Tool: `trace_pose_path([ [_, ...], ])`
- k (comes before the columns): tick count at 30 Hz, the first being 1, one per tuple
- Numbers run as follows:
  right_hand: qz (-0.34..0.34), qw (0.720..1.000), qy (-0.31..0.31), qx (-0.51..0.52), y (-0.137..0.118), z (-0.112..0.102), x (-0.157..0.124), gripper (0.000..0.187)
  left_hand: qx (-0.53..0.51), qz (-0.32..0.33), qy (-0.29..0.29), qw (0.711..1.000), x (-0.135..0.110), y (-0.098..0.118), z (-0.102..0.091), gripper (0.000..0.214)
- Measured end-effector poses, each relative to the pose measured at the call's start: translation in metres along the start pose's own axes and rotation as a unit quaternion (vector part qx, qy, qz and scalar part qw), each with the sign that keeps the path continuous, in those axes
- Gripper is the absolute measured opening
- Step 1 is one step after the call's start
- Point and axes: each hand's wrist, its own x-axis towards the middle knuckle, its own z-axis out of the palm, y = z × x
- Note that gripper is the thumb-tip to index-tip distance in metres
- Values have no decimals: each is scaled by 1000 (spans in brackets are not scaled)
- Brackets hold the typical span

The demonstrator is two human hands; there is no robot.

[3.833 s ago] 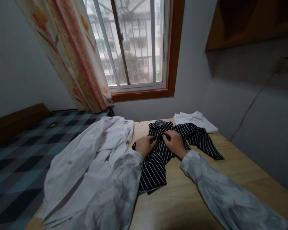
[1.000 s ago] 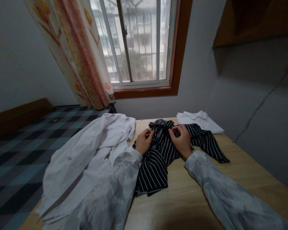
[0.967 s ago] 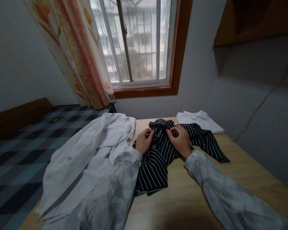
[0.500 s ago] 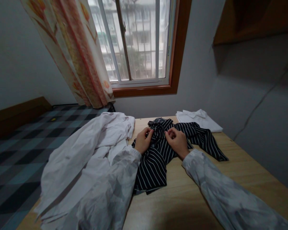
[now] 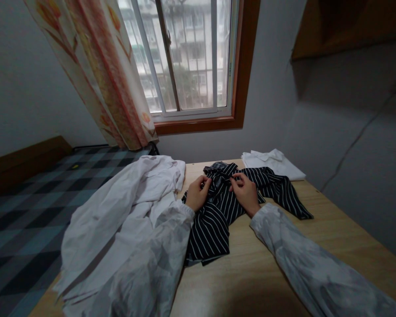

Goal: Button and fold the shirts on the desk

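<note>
A black shirt with white stripes [image 5: 207, 233] lies crumpled on the wooden table [image 5: 251, 273], one sleeve stretched out to the right. My left hand [image 5: 198, 193] is closed in a pinch on the shirt's front edge, near the collar. Opposite it, my right hand [image 5: 244, 192] pinches the other side of the front, thumb and forefinger together. Between the two hands the shirt's front stands a little apart, with dark inner cloth showing. Small details at the fingertips, such as buttons, cannot be made out.
A rumpled white shirt [image 5: 125, 220] lies along the table's left side, partly under my left sleeve. Folded white cloth [image 5: 273, 164] sits at the back right. Left of the table is a bed with a checked cover [image 5: 26, 211]. Beyond stand a window [image 5: 194, 66] and a curtain [image 5: 105, 79].
My right hand has shifted slightly right and up, and its fingers have closed together on the striped cloth. My left hand keeps its place.
</note>
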Motion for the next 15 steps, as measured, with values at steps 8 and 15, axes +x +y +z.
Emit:
trace_pose_path([
  [8, -12, 1000, 4, -15, -3, 2, -4, 58, 11, -2, -3, 1000, -1, 3, 1, 34],
  [15, -80, 979, -57, -177, 0, 5, -6, 42, 0, 0, -3, 1000, -1, 4, 3, 32],
])
